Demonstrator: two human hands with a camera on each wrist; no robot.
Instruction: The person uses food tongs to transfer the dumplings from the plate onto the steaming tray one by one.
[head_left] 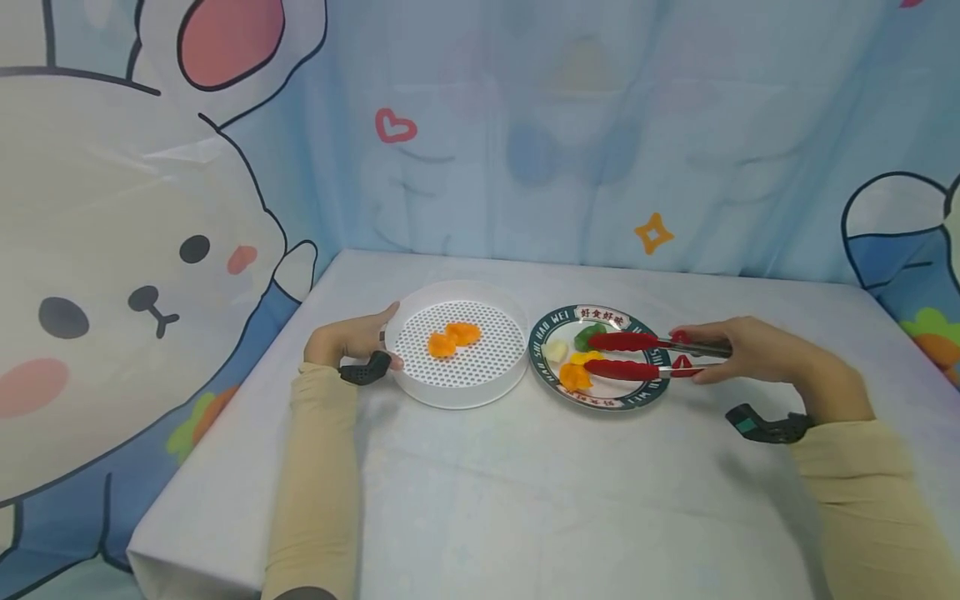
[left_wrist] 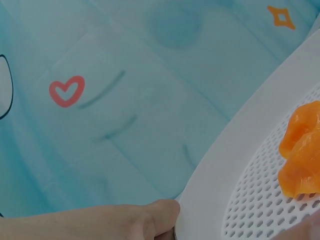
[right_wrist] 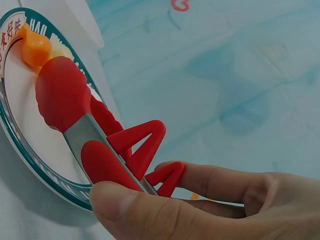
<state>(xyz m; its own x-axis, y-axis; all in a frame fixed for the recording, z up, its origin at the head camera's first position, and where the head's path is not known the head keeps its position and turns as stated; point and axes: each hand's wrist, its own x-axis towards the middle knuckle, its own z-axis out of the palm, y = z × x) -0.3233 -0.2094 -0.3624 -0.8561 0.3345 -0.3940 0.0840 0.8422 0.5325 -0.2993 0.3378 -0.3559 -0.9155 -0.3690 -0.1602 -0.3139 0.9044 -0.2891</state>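
In the head view my left hand [head_left: 352, 337] grips the left side of a round white steamer tray [head_left: 401, 379] with a perforated base. Two orange dumpling-like pieces [head_left: 462, 333] lie together on the holes. My right hand [head_left: 757, 350] holds red-tipped metal tongs [head_left: 633, 368] between thumb and fingers, their arms spread over a green-rimmed plate [head_left: 546, 367]. On that plate sit a green piece [head_left: 589, 337], a pale piece [head_left: 555, 350], a yellow piece [head_left: 585, 357] and an orange piece [head_left: 575, 378]. The tong tips reach the green and yellow pieces in this view.
A white cloth covers the table [head_left: 480, 500], with its left edge sloping toward the front. Behind it hangs a blue curtain [head_left: 480, 167] with cartoon prints. The plate stands close to the right of the steamer tray. Each wrist wears a black camera mount [head_left: 768, 425].
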